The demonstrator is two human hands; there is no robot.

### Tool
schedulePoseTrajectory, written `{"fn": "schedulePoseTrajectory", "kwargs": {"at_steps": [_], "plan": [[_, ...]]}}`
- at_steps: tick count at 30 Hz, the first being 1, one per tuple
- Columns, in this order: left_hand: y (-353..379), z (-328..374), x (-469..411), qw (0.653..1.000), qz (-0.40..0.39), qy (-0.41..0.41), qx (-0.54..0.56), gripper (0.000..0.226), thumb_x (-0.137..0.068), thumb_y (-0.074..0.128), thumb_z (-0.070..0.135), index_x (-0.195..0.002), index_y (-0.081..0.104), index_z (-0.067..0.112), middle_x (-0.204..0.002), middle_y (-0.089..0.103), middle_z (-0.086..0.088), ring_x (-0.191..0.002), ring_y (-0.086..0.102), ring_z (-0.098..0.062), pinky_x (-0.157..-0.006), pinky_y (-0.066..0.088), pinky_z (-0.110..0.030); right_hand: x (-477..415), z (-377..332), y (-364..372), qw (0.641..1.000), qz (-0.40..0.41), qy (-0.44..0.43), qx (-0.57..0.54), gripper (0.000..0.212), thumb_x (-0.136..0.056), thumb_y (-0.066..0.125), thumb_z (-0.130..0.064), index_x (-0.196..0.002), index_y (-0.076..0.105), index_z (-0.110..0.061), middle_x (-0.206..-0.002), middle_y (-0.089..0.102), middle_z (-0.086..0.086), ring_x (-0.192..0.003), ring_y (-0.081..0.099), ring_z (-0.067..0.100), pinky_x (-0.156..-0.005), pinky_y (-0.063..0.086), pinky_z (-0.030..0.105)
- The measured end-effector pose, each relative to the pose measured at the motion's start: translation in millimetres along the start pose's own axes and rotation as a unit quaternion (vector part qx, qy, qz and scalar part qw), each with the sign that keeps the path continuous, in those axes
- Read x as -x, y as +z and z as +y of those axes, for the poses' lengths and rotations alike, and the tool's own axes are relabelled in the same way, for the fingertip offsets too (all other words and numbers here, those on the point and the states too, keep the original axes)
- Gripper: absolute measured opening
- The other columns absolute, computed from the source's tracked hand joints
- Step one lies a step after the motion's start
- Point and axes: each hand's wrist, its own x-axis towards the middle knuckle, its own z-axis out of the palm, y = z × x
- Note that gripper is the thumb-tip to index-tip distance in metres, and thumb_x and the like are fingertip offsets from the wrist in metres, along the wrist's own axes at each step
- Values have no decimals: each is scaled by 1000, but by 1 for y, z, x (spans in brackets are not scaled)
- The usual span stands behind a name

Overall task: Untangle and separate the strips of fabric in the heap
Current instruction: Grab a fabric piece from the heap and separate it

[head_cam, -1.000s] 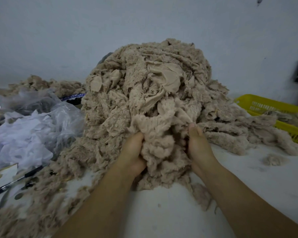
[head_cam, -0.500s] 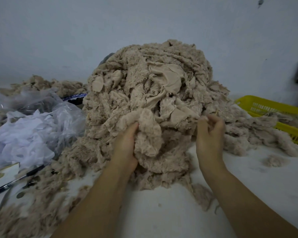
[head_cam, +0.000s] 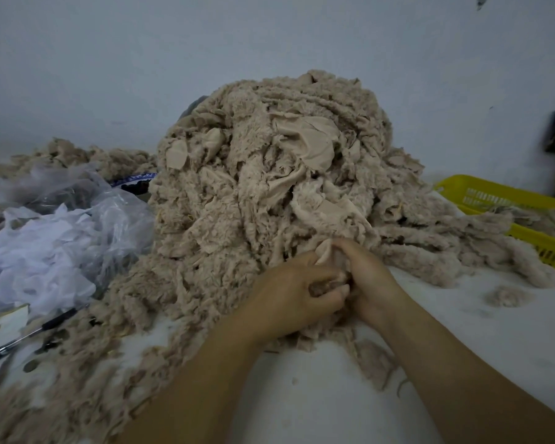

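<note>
Pale grey wall is backing a white table that is carrying everything. At the far left a black pen is lying beside a clear plastic bag that is holding white scraps. Just right of it the heap of beige fuzzy fabric is rising in the middle of the table, with loose ends spilling toward the near left edge and out to the right.

At the near foot of the heap the left hand is curling its fingers round a strip. The right hand, touching the left, is pinching the same strip by its smooth end. Farther right a small tuft is lying alone, and a yellow basket is sitting at the far right with some fabric in it.

The person is probably working one end free, since the strip is running back into the heap. The next move is likely calling for a slow draw toward the near edge, one hand pinning the neighbouring fabric, because the fuzzy pile looks prone to clinging and snagging.
</note>
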Motion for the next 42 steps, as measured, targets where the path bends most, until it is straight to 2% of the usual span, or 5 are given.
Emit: {"fn": "schedulePoseTrajectory", "kwargs": {"at_steps": [8, 13, 17, 24, 42], "plan": [[-11, -8, -1, 938, 208, -184, 206, 25, -100, 39, 54, -117, 57, 53, -105, 69, 28, -83, 62, 6, -71, 46, -11, 4, -7, -2, 988, -40, -8, -148, 50, -102, 40, -47, -128, 62, -10, -122, 69, 13, -113, 66, 25, -92, 51, 38], [-10, -8, -2, 911, 106, -260, 301, 70, -79, 59, 75, -137, 53, 37, -127, 62, 18, -114, 60, -1, -95, 50, -25, 9, -6, 2, 989, -69, -1, -131, 45, -100, 46, -43, -125, 64, -10, -119, 70, 14, -112, 67, 25, -93, 50, 39], [-9, -5, -1, 893, 71, -268, 355, 36, -83, 72, 53, -104, 74, 24, -95, 76, 11, -86, 72, -8, -71, 54, -18, 7, -8, 1, 990, -47, -2, -136, 44, -100, 50, -40, -124, 64, -5, -119, 69, 18, -112, 66, 28, -100, 49, 43], [-21, -2, -1, 782, 119, -292, 538, 23, -95, 61, 38, -89, 81, 28, -102, 77, -5, -92, 74, -17, -69, 58, -23, 5, -6, 2, 987, -28, -9, -157, 43, -98, 51, -45, -122, 64, -12, -111, 73, 11, -100, 71, 23, -67, 60, 32], [-28, -2, 4, 778, -1, -252, 576, 9, -75, 82, 27, -79, 79, 20, -76, 75, -6, -60, 70, -14, -54, 56, -23, -2, -7, -3, 983, 104, -34, -147, 22, -103, 49, -25, -93, 65, -14, -67, 69, 2, -50, 63, 12, -44, 47, 19]]}}
